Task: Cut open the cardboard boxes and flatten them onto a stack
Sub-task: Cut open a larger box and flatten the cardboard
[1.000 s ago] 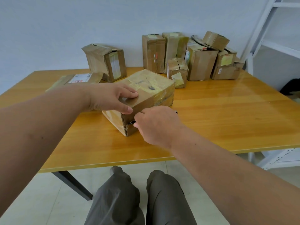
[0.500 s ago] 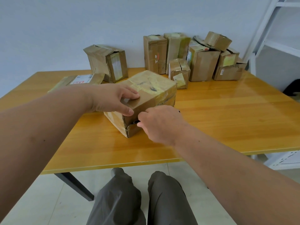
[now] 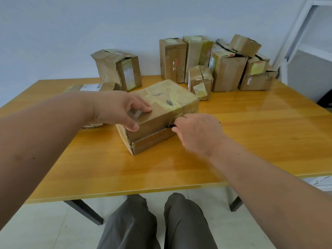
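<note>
Cardboard box [image 3: 161,112] lies at the centre of the frame on the yellow table [image 3: 251,141], with one corner toward the lower edge. The left hand [image 3: 122,110] presses on its top, thumb bent over the near side, probably so the box does not slide. The right hand [image 3: 195,133] is curled around a small dark cutter [image 3: 170,125] at the side seam, which looks already split on the left part. More taped boxes [image 3: 215,65] wait at the upper right; flattened cardboard [image 3: 89,87] lies at the left.
</note>
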